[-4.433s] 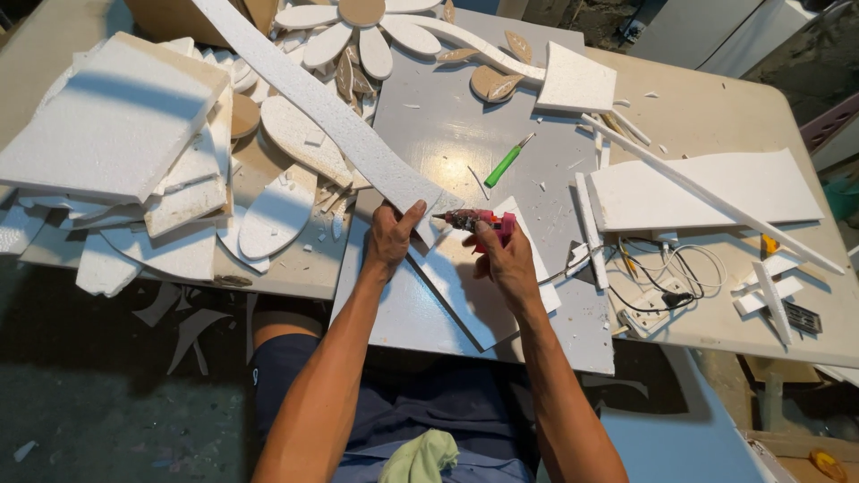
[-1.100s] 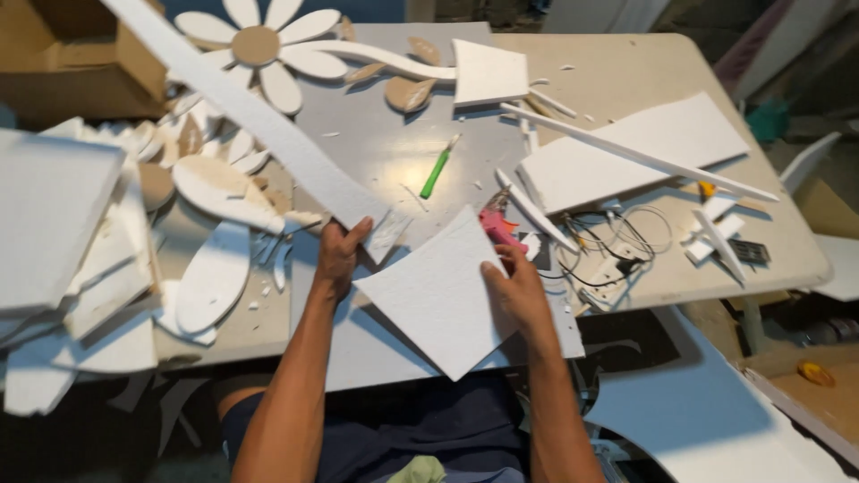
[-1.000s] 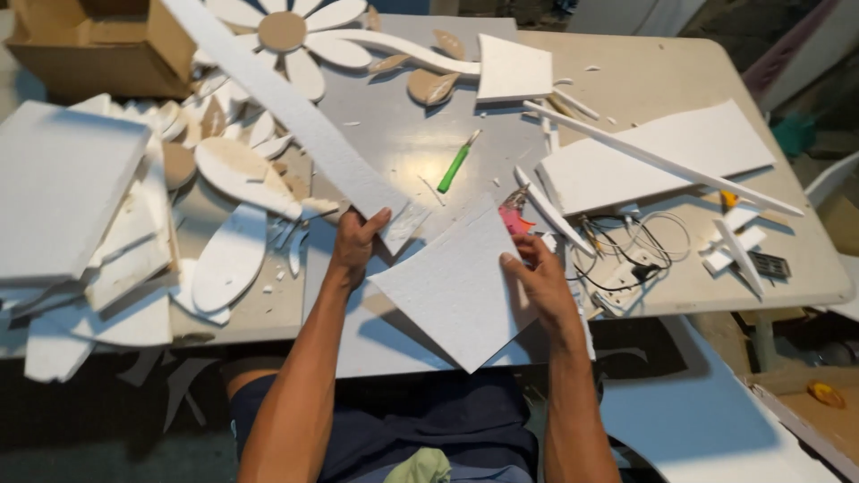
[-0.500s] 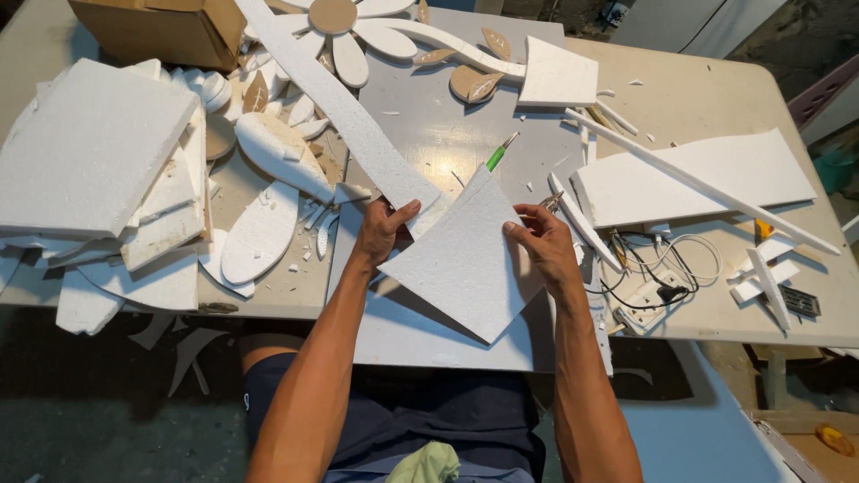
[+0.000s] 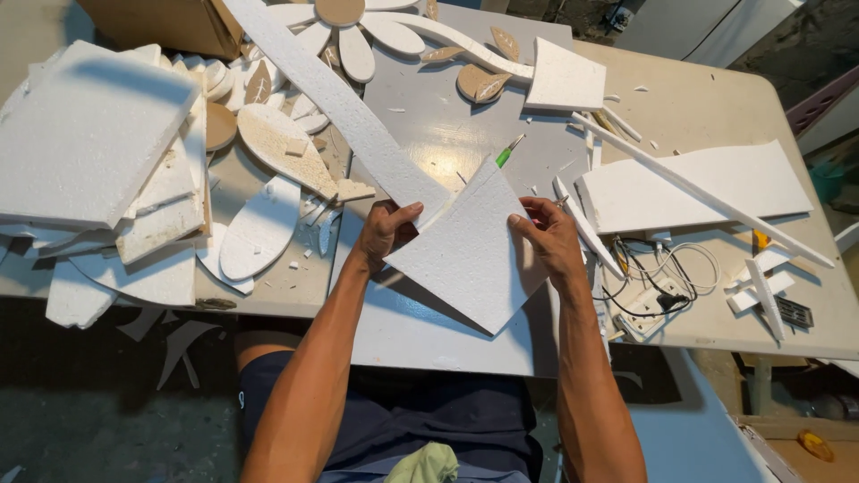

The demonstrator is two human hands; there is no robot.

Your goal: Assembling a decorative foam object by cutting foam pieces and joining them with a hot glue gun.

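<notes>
Here the left hand (image 5: 386, 230) pinches the long foam strip (image 5: 344, 107); the right hand (image 5: 548, 240) grips the foam panel (image 5: 465, 255), laid over the strip's end.

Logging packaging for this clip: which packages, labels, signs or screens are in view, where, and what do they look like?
Cardboard box: far left corner of the table, cut off by the picture's top edge; plain brown, boxy, no print visible.
No labels, signs or screens can be made out.
</notes>
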